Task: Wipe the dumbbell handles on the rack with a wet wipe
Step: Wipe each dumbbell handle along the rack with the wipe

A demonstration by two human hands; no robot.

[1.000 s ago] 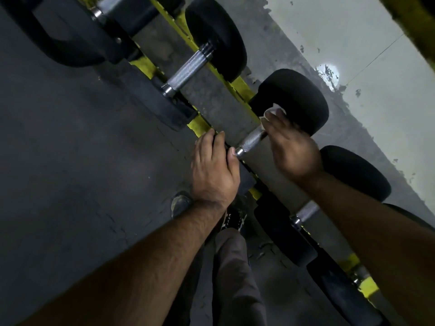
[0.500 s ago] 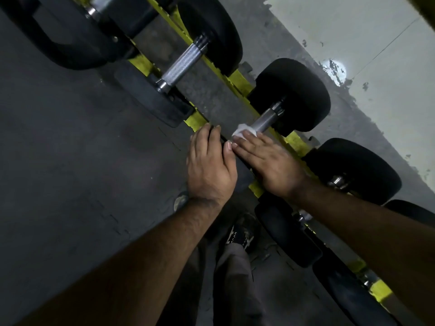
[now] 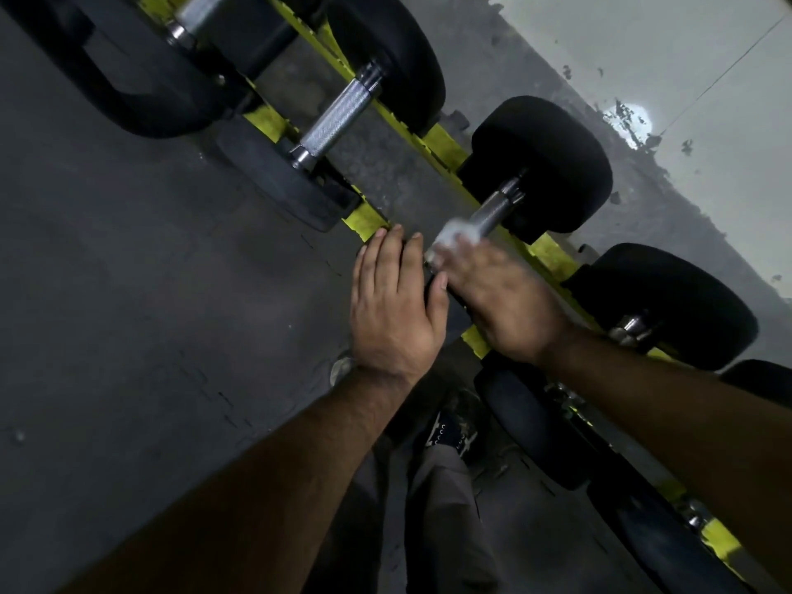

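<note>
Black dumbbells lie in a diagonal row on a yellow rack (image 3: 443, 145). My right hand (image 3: 503, 306), blurred with motion, holds a white wet wipe (image 3: 455, 237) against the near end of the middle dumbbell's metal handle (image 3: 493, 214). Only the far part of that handle shows, running into its black far head (image 3: 544, 162). My left hand (image 3: 396, 306) rests with fingers straight on the same dumbbell's near head, which it mostly hides. The dumbbell to the left has a bare knurled handle (image 3: 336, 117).
More dumbbells (image 3: 668, 306) continue toward the lower right, partly behind my right forearm. A dark rubber floor (image 3: 150, 293) fills the left. A pale, chipped wall (image 3: 685, 79) stands behind the rack. My trouser leg and shoe (image 3: 450, 430) are below my hands.
My right hand slid the wipe from the far end of the handle back to its near end, beside my left hand. My left hand stayed on the near head.
</note>
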